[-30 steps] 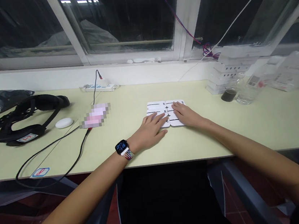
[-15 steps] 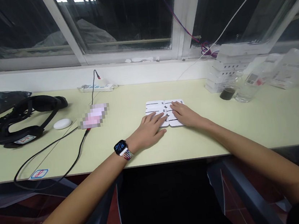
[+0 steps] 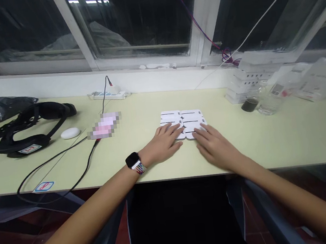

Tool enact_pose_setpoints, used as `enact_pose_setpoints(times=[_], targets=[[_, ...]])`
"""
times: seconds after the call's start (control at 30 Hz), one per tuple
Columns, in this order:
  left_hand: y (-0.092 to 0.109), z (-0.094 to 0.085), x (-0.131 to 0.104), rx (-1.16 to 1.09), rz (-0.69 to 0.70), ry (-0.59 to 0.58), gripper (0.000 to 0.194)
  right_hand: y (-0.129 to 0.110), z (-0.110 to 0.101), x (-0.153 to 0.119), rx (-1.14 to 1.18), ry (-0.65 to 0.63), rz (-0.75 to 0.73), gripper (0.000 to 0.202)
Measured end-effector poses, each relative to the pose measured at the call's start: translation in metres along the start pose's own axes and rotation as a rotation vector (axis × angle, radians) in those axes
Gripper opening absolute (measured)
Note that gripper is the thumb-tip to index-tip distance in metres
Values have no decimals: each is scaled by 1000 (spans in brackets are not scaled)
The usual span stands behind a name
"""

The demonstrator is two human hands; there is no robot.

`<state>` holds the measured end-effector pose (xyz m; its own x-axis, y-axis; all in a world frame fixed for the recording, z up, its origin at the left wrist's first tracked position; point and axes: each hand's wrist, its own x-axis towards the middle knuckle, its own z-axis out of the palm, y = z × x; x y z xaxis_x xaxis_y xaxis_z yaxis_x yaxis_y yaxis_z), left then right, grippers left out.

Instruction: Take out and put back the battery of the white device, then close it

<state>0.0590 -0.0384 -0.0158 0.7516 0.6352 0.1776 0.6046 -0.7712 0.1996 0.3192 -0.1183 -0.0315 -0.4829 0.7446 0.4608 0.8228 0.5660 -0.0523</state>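
- Status: I've got white cards [image 3: 190,118] lying flat on the table [image 3: 163,171], near its front edge, in two columns side by side. I count three rows.
- Done, as I judge it: the layout reads as one tidy block. Edges meet, with small dark gaps where rounded corners come together. I see a black line on the cards, and W-like marks at the right ends where not covered.
- Left: I can't call it from here. Fingers hide parts of the middle and lower rows, so I can't confirm alignment there.
- Left hand [image 3: 163,142]: palm down, fingers spread over the middle and lower cards of the left column, not grasping. Thumb is off the cards, just beyond their near edge. Forearm enters from lower left, smartwatch [image 3: 133,160] on the wrist.
- Right hand [image 3: 217,147]: palm down, fingers extended and slightly bent, fingertips at the lower part of the right column. Nothing gripped. Its bulk sits off the block, over the table. Forearm enters from lower right.
- Contact looks likely on both sides; I can't tell pressure.
- Black headset [image 3: 48,111] at left, clear bottle [image 3: 268,104] at right, both well apart from the cards.
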Motion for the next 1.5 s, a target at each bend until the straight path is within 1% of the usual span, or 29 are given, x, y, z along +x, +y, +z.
enact_pose_setpoints(times=[0.07, 0.13, 0.27, 0.37, 0.43, 0.5, 0.57, 0.63, 0.7, 0.77, 0.8, 0.87, 0.93, 1.03, 1.17, 1.23, 1.3, 1.4, 1.5], targets=[[0, 0, 0, -2, 3, 1, 59, -12, -5, -17, 30, -20, 15, 47], [-1, 0, 0, -4, 5, -1, 59, -15, -11, -28, 67, -27, 30, 48], [0, -1, 0, -12, 6, 2, 59, -5, -19, -32, 109, -22, 44, 48], [1, -3, -1, -32, 26, 27, 57, 3, -22, -31, 139, -26, 4, 44], [2, -7, -2, -50, 70, 45, 60, 2, -24, -30, 153, -41, -53, 40], [2, -14, -5, -96, 149, 50, 70, -2, -25, -28, 190, -57, -115, 35], [4, -21, -10, -183, 230, 41, 78, -6, -26, -24, 240, -48, -142, 30], [8, -27, -18, -279, 268, 29, 80, -9, -24, -17, 282, -15, -93, 29], [16, -30, -26, -355, 261, 27, 81, -12, -18, -7, 326, -11, 35, 34], [25, -29, -35, -419, 238, 5, 82, -15, -11, 3, 367, -42, 151, 35], [30, -27, -38, -436, 215, 2, 82, -16, -8, 9, 381, -63, 182, 32], [38, -22, -43, -414, 165, 30, 82, -17, -3, 17, 379, -77, 185, 27], [43, -18, -45, -366, 124, 59, 83, -15, -4, 21, 363, -53, 135, 23], [42, -15, -45, -291, 108, 70, 84, -8, -17, 17, 393, -26, 8, 20], [38, -17, -44, -268, 101, 68, 82, 1, -39, 2, 424, -136, -150, 33], [38, -18, -45, -279, 95, 63, 81, 2, -42, -5, 374, -171, -216, 36], [38, -18, -45, -290, 88, 64, 81, 1, -42, -7, 295, -173, -282, 34], [39, -18, -44, -310, 73, 52, 81, -1, -42, -5, 172, -172, -377, 30], [39, -18, -43, -334, 57, 39, 82, -2, -46, 0, 77, -202, -437, 28]])
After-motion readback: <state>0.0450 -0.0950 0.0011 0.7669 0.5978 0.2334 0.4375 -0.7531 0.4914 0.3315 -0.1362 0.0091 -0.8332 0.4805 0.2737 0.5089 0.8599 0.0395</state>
